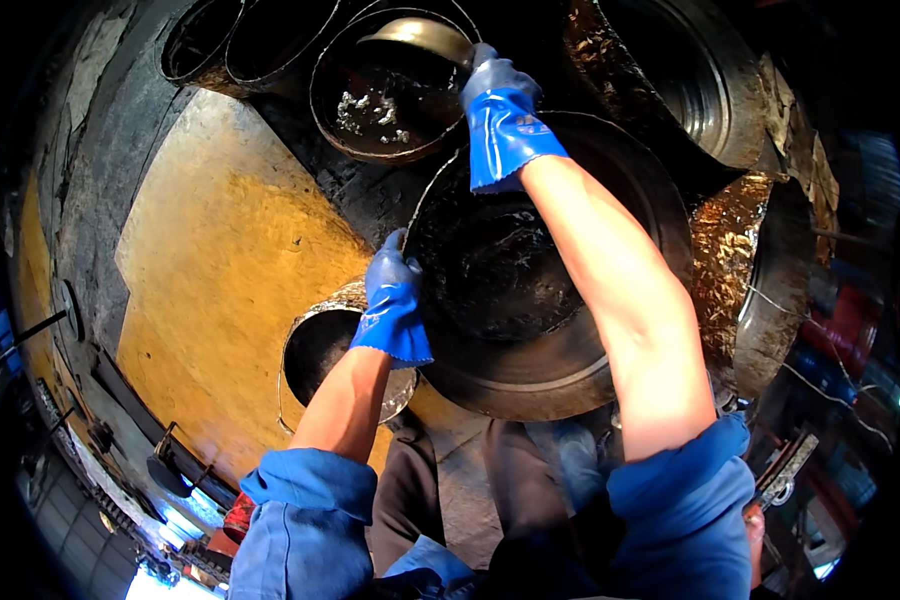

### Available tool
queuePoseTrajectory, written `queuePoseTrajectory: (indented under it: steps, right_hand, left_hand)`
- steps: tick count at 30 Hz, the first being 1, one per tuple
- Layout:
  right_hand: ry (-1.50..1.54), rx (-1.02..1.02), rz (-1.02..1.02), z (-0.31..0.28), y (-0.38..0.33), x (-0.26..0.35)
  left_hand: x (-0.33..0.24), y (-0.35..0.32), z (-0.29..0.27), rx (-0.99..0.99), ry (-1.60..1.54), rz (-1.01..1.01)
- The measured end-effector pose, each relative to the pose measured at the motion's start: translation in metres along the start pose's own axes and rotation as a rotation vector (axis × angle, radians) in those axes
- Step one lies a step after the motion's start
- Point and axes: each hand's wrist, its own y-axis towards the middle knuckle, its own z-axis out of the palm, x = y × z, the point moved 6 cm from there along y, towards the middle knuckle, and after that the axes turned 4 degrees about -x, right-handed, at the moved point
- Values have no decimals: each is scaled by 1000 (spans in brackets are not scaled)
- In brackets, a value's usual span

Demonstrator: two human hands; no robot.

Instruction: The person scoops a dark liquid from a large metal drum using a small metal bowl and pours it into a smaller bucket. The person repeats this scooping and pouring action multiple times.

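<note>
A rubber glove, blue with a dusty grey hand part, covers each hand. My right hand [497,82] reaches far forward, its fingers closed at the edge of a brass-coloured bowl [425,38]. The bowl is tilted inside a dark bucket [370,152], where pale clumps lie on black contents. Beneath my right forearm stands a wide, dark round basin [530,385] with a wet-looking black inside. At the basin's left rim, my left hand [393,275] is closed, thumb toward the inside; its grip is partly hidden. Below my left wrist is a smaller metal bucket [315,345] with a wire handle.
A yellowish, stained sheet [220,250] covers the floor to the left. Two more dark buckets [270,75] stand at the far left. On the right are large curved metal pieces [710,90] with brown, flaky residue, and loose wires [820,390]. Another person's hand [755,540] shows at lower right.
</note>
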Motion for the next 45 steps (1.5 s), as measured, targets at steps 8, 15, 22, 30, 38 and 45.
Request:
queuePoseTrajectory:
  steps: [8,15,22,30,38,45]
  right_hand:
    - [194,-463,-62,0,6,-19]
    - [1003,-159,-111,16,-53,-135]
    - [1054,317,441,192,-155,-326]
    - [662,210,1006,297,-148,-459]
    - [-311,747,295,293,-137,-398]
    - [-248,677,234,428,-180,-366]
  left_hand:
    - [3,0,8,-60,-51,72]
    - [1,1,1,-41,-130,56]
    - [1,-1,12,-34,-170,62]
    - [13,5,13,-75,-157,64]
    - [36,14,11,-66,-149,10]
    - [31,16,13,-132,-115,153]
